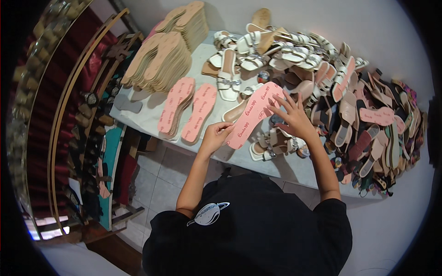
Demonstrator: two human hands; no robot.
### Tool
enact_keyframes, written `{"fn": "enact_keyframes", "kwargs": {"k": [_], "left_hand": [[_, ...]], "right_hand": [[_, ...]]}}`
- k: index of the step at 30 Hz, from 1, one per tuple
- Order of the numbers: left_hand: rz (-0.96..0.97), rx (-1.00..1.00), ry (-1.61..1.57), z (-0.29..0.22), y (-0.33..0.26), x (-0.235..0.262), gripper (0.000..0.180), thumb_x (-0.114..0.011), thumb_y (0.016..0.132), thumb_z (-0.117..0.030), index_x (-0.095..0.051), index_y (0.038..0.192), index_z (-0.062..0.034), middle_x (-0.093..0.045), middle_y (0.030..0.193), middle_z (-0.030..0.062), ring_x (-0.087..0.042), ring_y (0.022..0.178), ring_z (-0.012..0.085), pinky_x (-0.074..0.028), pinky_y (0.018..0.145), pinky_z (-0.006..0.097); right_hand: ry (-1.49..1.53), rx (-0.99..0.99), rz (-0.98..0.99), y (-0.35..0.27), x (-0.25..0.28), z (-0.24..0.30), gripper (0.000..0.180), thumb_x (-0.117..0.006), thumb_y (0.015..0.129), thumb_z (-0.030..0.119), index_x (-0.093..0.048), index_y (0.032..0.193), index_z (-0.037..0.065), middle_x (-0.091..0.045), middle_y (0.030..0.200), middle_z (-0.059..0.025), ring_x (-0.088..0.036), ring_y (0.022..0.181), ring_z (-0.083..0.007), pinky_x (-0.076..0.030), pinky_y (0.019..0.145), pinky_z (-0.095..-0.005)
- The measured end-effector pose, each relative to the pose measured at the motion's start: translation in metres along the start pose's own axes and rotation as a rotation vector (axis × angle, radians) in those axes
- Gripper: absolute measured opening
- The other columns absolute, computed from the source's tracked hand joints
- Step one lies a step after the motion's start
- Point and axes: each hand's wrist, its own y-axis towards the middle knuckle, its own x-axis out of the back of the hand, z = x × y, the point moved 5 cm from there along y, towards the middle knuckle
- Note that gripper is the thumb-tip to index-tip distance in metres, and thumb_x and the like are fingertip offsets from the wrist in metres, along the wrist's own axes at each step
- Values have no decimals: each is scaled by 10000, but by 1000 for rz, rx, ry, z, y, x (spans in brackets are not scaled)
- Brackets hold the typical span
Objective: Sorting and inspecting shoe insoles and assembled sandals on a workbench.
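Observation:
A pink shoe insole (251, 117) with dark printed lettering is held slantwise above the front of the table. My left hand (217, 137) pinches its near end between thumb and fingers. At the far, wider end my right hand (293, 116) has its fingers spread over the insole, the tips touching or just above its surface. Left of the insole lie two low stacks of matching pink insoles, a taller stack (176, 106) and a thinner stack (199, 112). A white sandal (262, 147) with braided straps sits just below my right hand, partly covered.
Tall stacks of tan insoles (161, 57) stand at the back left of the table (147, 124). White sandals (229, 76) crowd the back middle. A large heap of mixed shoes and soles (368, 129) fills the right end. A shelf rack (103, 138) with shoes stands at left.

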Motion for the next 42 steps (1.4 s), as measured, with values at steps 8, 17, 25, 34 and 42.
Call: {"fn": "enact_keyframes", "kwargs": {"k": [8,17,25,34,42], "left_hand": [[-83,-59,50,11,-28,112,248,-641,860,-127,-635,1034,49,-652,929,42,-568,822,67,-454,741,204],[-470,-95,146,5,-58,194,426,-662,838,-208,-571,1143,76,-657,968,143,-604,835,165,-463,772,259],[-670,-194,901,-11,-62,191,846,-796,636,-395,-445,1302,-9,-553,1161,151,-532,1083,286,-426,883,400],[-764,-241,950,14,-39,194,769,-766,664,-337,-444,1301,-49,-520,1242,116,-477,1160,271,-339,966,416],[-807,-249,892,16,-30,199,703,-800,637,-323,-533,1210,-14,-573,1175,154,-552,1069,305,-425,898,396]], "right_hand": [[46,373,19,113,-38,67,767,-757,643,240,-426,1335,239,-415,1365,1,-361,1289,-245,-202,1090,-546],[123,484,-325,194,-90,141,454,-572,768,112,-576,1219,169,-570,1248,16,-533,1148,-151,-361,1014,-409],[75,401,-504,231,-120,145,388,-569,782,46,-633,1142,177,-627,1161,1,-583,1090,-153,-323,1033,-425],[213,427,-391,247,-154,129,425,-537,761,13,-621,1159,136,-615,1180,-33,-568,1119,-197,-394,998,-418],[259,425,-283,252,-176,123,440,-511,802,64,-559,1235,123,-549,1273,-35,-509,1184,-234,-363,1026,-444]]}}
